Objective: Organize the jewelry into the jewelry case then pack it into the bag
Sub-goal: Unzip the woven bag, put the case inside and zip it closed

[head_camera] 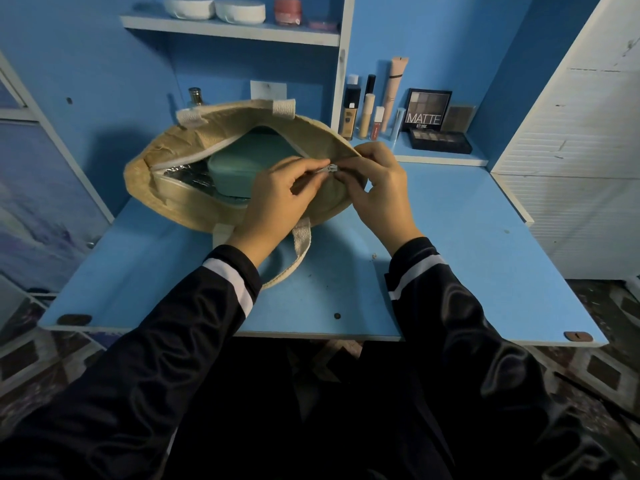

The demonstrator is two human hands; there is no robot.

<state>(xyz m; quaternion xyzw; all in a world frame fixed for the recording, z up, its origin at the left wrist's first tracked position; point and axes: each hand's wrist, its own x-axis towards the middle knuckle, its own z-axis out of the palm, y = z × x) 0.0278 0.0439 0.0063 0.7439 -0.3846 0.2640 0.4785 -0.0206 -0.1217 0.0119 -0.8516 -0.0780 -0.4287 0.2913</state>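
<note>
Head cam: both hands on the zip, case sitting inside the bag

Tan bag [180,199] with a coarse woven straw look, rounded shape, lying on the smooth blue desk [450,271], with cream webbing handles [301,244] and a white zip gaping open along most of its length. Crinkly silver foil lining [187,176] shows inside, and the jewelry case [242,168] sits in there: matte teal, smooth, rounded corners, lid shut, partly hidden by the bag's top flap. Left hand [280,199] has thumb and forefinger curled tight on the little metal zipper pull [328,169] at the right end of the opening. Right hand [377,188] is just beside it, fingers curled, pinching the bag's edge by the zip. Shiny black sleeves [207,323] with white stripes; a dark eyeshadow palette [427,110] stands back right.
</note>
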